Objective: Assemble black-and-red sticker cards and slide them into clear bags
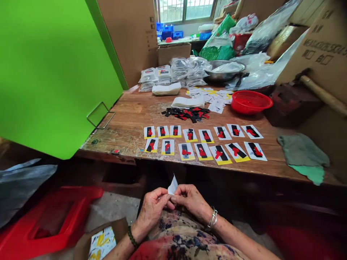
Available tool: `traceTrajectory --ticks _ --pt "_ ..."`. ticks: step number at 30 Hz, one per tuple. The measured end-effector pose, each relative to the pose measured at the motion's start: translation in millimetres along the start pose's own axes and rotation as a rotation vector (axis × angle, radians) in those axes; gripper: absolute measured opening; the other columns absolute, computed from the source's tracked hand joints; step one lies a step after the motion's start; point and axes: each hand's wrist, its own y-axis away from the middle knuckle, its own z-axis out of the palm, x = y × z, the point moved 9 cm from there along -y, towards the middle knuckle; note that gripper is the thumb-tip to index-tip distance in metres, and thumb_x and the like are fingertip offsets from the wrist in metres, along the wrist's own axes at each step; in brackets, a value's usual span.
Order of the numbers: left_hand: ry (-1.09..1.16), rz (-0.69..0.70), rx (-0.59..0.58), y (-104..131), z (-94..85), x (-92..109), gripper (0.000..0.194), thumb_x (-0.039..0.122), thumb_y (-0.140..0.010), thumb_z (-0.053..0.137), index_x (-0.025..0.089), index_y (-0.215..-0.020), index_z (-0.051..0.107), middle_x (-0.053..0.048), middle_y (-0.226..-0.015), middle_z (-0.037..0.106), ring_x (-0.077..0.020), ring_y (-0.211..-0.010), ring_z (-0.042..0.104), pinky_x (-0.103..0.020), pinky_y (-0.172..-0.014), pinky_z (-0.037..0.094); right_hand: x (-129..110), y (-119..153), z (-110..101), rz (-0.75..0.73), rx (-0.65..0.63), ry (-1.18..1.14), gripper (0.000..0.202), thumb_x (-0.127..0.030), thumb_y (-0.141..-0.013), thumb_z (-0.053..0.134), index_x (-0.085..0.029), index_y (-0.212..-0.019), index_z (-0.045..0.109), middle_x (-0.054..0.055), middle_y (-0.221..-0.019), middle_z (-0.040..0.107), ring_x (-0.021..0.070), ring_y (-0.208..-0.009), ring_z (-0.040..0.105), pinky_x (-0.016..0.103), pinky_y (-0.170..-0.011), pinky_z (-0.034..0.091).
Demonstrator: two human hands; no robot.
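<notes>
Above my lap, in front of the table edge, my left hand point(155, 206) and my right hand point(191, 200) meet with their fingertips pinched. Between them they hold a small white paper piece point(172, 186), its pointed end sticking up; its lower part is hidden by the fingers. Beyond the hands, two rows of white and yellow cards point(186, 155) lie on the table, each with a black strip and a red piece on top. Behind the rows is a pile of loose black and red pieces point(189, 113).
White paper stacks point(166, 89), scattered cards point(213, 96) and a red plastic basket point(251, 103) stand farther back, before packed clear bags point(179, 70). A green panel point(54, 72) rises at left. A cloth point(303, 153) lies right. A red stool point(54, 220) and a carton point(121, 231) are below left.
</notes>
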Motion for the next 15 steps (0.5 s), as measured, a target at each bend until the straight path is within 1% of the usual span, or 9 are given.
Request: traceTrajectory --ticks 2,3,5,7,10,12,15 --pt "-0.033 0.026 0.023 -3.9 0.4 -6.1 0.028 0.042 -0.080 0.060 0.015 -0.082 0.064 -0.006 -0.060 0.071 -0.0179 -0.058 0.067 -0.025 -0.061 0.050 0.7 -0.5 -3.3 -0.048 0.063 0.073 0.024 -0.037 -0.070 0.067 -0.018 -0.062 0.055 -0.004 -0.054 0.053 0.0087 -0.050 0.041 0.022 -0.050 0.031" --pt "-0.055 0.040 0.046 -6.2 0.3 -8.3 0.025 0.040 -0.081 0.059 0.016 -0.080 0.063 -0.005 -0.058 0.070 -0.0171 -0.056 0.066 -0.024 -0.058 0.048 -1.8 0.2 -5.5 -0.084 0.105 0.146 0.022 -0.036 -0.072 0.065 -0.018 -0.062 0.055 -0.004 -0.055 0.053 0.0094 -0.051 0.043 0.023 -0.051 0.032" --pt "-0.116 0.059 0.111 -10.7 0.2 -10.1 0.018 0.034 -0.080 0.058 0.017 -0.075 0.060 -0.002 -0.052 0.066 -0.0155 -0.050 0.063 -0.022 -0.052 0.044 -11.7 3.8 -9.0 -0.181 0.195 0.339 0.021 -0.032 -0.078 0.059 -0.019 -0.063 0.054 -0.002 -0.058 0.054 0.0110 -0.056 0.046 0.024 -0.055 0.033" --pt "-0.184 0.065 0.168 -14.6 2.1 -8.7 0.012 0.027 -0.078 0.056 0.019 -0.068 0.056 0.001 -0.046 0.062 -0.0142 -0.045 0.059 -0.021 -0.048 0.040 -24.0 9.7 -8.9 -0.310 0.269 0.539 0.020 -0.026 -0.084 0.051 -0.019 -0.065 0.053 0.000 -0.064 0.055 0.0128 -0.062 0.050 0.025 -0.059 0.035" --pt "-0.249 0.046 0.200 -19.9 7.5 -8.4 0.014 0.020 -0.075 0.052 0.021 -0.062 0.048 0.004 -0.042 0.056 -0.0135 -0.041 0.057 -0.020 -0.045 0.036 -32.5 18.2 -4.3 -0.471 0.330 0.767 0.020 -0.018 -0.088 0.042 -0.020 -0.070 0.051 0.002 -0.069 0.056 0.0143 -0.065 0.053 0.026 -0.062 0.035" --pt "-0.285 0.033 0.205 -23.1 9.0 -11.9 0.014 0.017 -0.073 0.051 0.022 -0.061 0.046 0.005 -0.042 0.053 -0.0131 -0.040 0.055 -0.021 -0.045 0.034 -31.2 21.8 -2.2 -0.525 0.359 0.857 0.020 -0.016 -0.089 0.039 -0.020 -0.073 0.050 0.002 -0.071 0.056 0.0146 -0.065 0.053 0.026 -0.061 0.035" --pt "-0.372 0.044 0.234 -26.0 5.9 -17.5 0.015 0.012 -0.070 0.051 0.021 -0.059 0.046 0.006 -0.043 0.048 -0.0120 -0.041 0.050 -0.022 -0.047 0.032 -30.1 25.5 2.7 -0.570 0.372 0.946 0.021 -0.015 -0.091 0.037 -0.021 -0.076 0.049 0.002 -0.073 0.055 0.0149 -0.066 0.053 0.027 -0.063 0.035"
